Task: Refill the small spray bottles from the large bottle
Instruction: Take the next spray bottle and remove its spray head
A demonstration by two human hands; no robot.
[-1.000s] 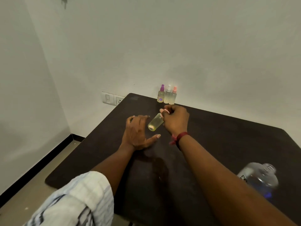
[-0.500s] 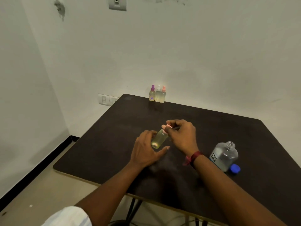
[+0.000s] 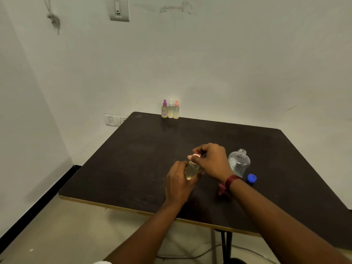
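My left hand [image 3: 178, 181] grips a small clear spray bottle [image 3: 191, 170] of yellowish liquid over the middle of the dark table [image 3: 133, 161]. My right hand [image 3: 211, 161] pinches the bottle's pink spray cap [image 3: 196, 156] at the top. Just right of my hands stands the large clear bottle [image 3: 239, 162], uncapped, with its blue cap [image 3: 251, 178] lying beside it on the table. Three small spray bottles [image 3: 170, 110], with purple, white and pink tops, stand in a row at the table's far edge.
White walls close in behind and to the left of the table. Wall sockets [image 3: 115, 120] sit by the table's far left corner and a switch plate [image 3: 119, 8] is higher up. Table legs and a cable [image 3: 219, 248] show below the near edge.
The camera has pulled back and tilted up. Both hands have brought the small bottle nearer, and it now stands more upright. The large bottle and blue cap came fully into view.
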